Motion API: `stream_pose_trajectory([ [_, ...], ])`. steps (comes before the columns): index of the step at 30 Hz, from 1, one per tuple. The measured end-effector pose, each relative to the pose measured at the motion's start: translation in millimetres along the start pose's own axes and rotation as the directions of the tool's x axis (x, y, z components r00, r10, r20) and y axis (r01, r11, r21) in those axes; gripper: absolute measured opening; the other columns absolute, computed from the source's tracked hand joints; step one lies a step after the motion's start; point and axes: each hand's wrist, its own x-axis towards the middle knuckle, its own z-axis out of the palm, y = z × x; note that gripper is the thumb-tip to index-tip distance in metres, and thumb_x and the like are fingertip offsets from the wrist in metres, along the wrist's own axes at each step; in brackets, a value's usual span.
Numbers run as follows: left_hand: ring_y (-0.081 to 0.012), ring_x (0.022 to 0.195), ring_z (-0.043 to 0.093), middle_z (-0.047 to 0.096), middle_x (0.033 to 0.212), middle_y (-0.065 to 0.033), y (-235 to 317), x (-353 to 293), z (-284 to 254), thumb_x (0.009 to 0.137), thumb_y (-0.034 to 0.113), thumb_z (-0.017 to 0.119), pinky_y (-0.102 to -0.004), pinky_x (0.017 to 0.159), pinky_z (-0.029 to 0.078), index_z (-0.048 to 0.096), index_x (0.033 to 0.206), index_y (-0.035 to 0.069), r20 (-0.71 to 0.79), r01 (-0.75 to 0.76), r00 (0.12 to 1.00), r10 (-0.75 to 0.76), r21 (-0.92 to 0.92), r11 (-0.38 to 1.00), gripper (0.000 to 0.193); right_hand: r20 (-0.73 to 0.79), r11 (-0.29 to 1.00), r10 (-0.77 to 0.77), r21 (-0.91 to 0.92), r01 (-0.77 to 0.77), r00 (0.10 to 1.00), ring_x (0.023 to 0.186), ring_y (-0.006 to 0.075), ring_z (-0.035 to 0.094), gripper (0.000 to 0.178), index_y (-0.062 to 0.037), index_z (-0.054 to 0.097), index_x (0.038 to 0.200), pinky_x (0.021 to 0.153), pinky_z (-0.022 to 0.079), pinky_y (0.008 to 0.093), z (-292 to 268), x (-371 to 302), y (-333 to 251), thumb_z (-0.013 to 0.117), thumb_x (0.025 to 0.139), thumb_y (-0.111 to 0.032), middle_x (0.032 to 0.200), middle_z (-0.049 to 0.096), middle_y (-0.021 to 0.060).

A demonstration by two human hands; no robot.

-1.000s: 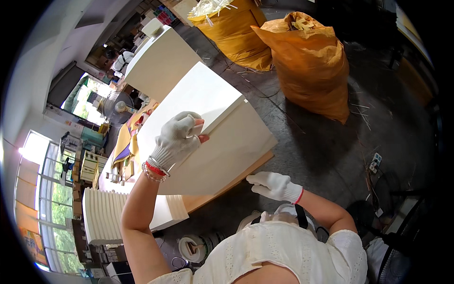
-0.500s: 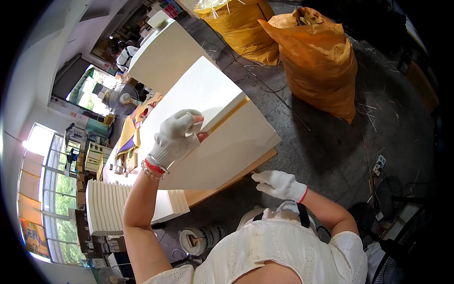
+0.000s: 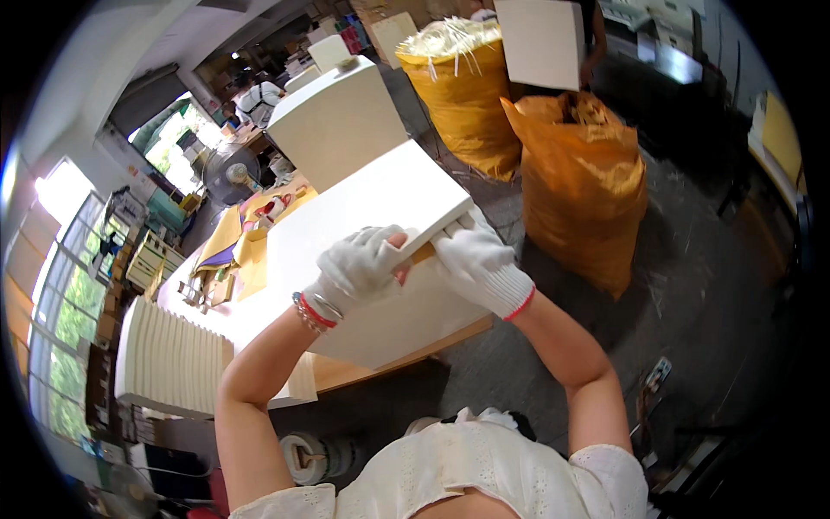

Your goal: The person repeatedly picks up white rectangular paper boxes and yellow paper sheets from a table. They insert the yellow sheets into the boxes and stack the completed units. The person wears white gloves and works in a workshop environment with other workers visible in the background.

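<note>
A white panel (image 3: 367, 197) lies on the worktable before me, its near edge raised above a white sheet or face (image 3: 402, 313) that slopes down toward me. My left hand (image 3: 356, 266), in a white knit glove with bare thumb and fingertip, is closed on that near edge. To its right, my gloved right hand (image 3: 477, 262) grips the same edge near the panel's right corner, its fingers partly hidden. A thin tan strip (image 3: 423, 253) shows under the edge between the hands. Below the sheet runs the table's wooden edge (image 3: 415, 356).
Many-layered white panels form a stack (image 3: 169, 359) at left. A taller white stack (image 3: 346, 125) stands beyond. Orange sacks (image 3: 581, 195) (image 3: 462, 108) sit on the floor at right. A bucket with a brush (image 3: 306, 457) is near my body. Someone holds a white board (image 3: 543, 43) behind.
My right hand has come up from beside my body to the panel's edge. The left hand stays on that edge. My view has shifted, and a person with a board now shows behind.
</note>
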Motion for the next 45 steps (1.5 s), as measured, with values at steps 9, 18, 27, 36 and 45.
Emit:
stream_pose_trajectory([
  [9, -0.0314, 0.089, 0.066, 0.063, 0.09, -0.0162, 4, 15, -10, 0.083, 0.012, 0.061, -0.0432, 0.074, 0.054, 0.051, 0.119, 0.011, 0.298, 0.489, 0.828, -0.474, 0.027, 0.872, 0.037, -0.19, 0.866, -0.195, -0.494, 0.077, 0.962, 0.11, 0.0379, 0.054, 0.05, -0.0025, 0.048, 0.129, 0.09, 0.048, 0.0438, -6, -17, -14, 0.059, 0.082, -0.014, 0.12, 0.057, 0.0162],
  [18, -0.0122, 0.062, 0.058, 0.061, 0.08, -0.0055, -79, -85, -173, 0.085, 0.009, 0.066, -0.0303, 0.05, 0.046, 0.058, 0.111, 0.006, -0.606, 0.37, 0.55, -0.575, -0.44, 0.818, 0.027, -0.173, 0.791, -0.25, -0.603, 0.098, 0.953, 0.105, 0.0359, 0.057, 0.037, -0.0009, 0.054, 0.118, 0.088, 0.048, 0.041, 12, -9, -64, 0.058, 0.084, -0.015, 0.114, 0.059, 0.0175],
  [27, -0.0177, 0.092, 0.06, 0.06, 0.104, -0.0063, -125, -237, -184, 0.081, 0.004, 0.069, -0.0308, 0.081, 0.051, 0.053, 0.117, 0.003, -0.707, -0.058, -0.117, -0.698, -0.696, 0.715, 0.039, 0.313, 0.672, -0.551, -0.383, 0.634, 0.774, 0.113, 0.0301, 0.051, 0.058, -0.0011, 0.053, 0.117, 0.098, 0.041, 0.0458, 170, 43, -185, 0.073, 0.072, -0.033, 0.117, 0.054, 0.0125],
  [36, -0.0209, 0.095, 0.062, 0.061, 0.111, -0.0097, -165, -311, -194, 0.083, 0.003, 0.066, -0.0341, 0.081, 0.055, 0.053, 0.121, 0.002, -0.584, -0.143, -0.25, -0.772, -0.767, 0.626, 0.04, 0.247, 0.636, -0.517, -0.53, 0.56, 0.82, 0.113, 0.0354, 0.05, 0.078, 0.0024, 0.046, 0.124, 0.098, 0.041, 0.0507, 193, 38, -207, 0.081, 0.065, -0.035, 0.121, 0.052, 0.0175],
  [45, -0.0217, 0.097, 0.058, 0.06, 0.112, -0.0122, -75, -274, -178, 0.078, 0.015, 0.077, -0.0352, 0.083, 0.049, 0.053, 0.123, 0.001, -0.86, 0.512, -0.158, -0.486, -0.492, 0.704, 0.053, -0.127, 0.82, -0.478, 0.291, 0.493, 0.869, 0.131, 0.0375, 0.043, 0.093, 0.0026, 0.022, 0.147, 0.108, 0.036, 0.0388, 349, 57, -232, 0.079, 0.078, -0.022, 0.142, 0.04, 0.0228],
])
